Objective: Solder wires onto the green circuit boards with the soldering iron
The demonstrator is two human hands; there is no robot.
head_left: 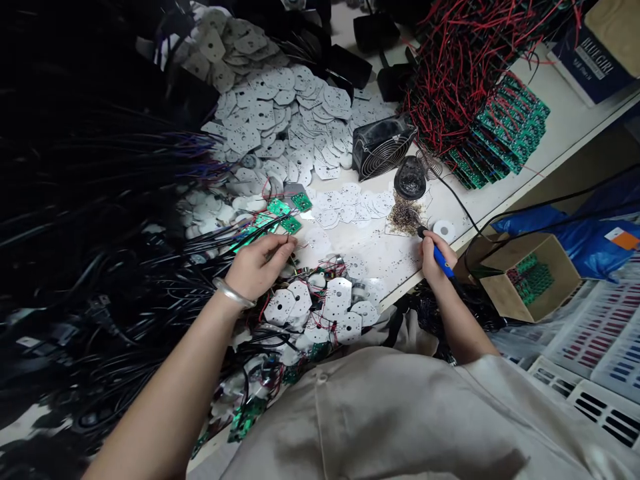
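- The white table carries everything; its bare middle lies between the two hands, perhaps so that both can reach it.
- Black cables fill the left side, seemingly laid there so their ends come near the left hand.
- White plates are heaped at the back, probably as a stock within reach.
- Green boards stand in rows at the far right, beside a tangle of red and black wires.
- A black fan stands behind the working spot, maybe for moving fumes.
- The left hand has thumb and forefinger pinched together, the right hand is closed around a blue handle; the hands are well apart.
- This handle belongs to what looks like a soldering iron, its tip end pointing to a brownish crumbly heap, just before a black holder.
- The left fingertips seem to grip a thin wire, near small green boards; it is too small to be sure.
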